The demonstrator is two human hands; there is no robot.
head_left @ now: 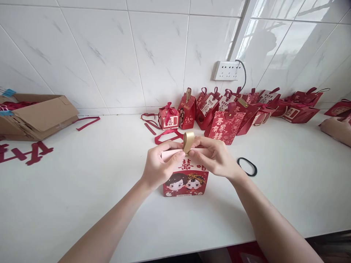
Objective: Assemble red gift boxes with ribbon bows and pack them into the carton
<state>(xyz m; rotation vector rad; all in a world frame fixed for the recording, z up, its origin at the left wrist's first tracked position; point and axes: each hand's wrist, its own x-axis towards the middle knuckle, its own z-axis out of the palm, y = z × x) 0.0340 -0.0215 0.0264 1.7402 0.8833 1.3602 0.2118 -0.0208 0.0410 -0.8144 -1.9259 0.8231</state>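
Note:
A red gift box (pixel 185 184) with two cartoon figures and a white upper band stands upright on the white table. A gold ribbon loop (pixel 188 141) rises from the middle of its top edge. My left hand (pixel 163 160) pinches the top edge of the box just left of the ribbon. On the other side my right hand (pixel 212 155) pinches the same edge, its fingertips close to the base of the loop. Both thumbs lie on the near face, with the other fingers partly hidden behind the top.
Several finished red boxes (pixel 189 113) line the wall, beside loose red ribbons (pixel 168 137). A black band (pixel 247 167) lies on the white table (pixel 82 190). At left is a cardboard box (pixel 46 117); another person's hand (pixel 336 128) is at far right.

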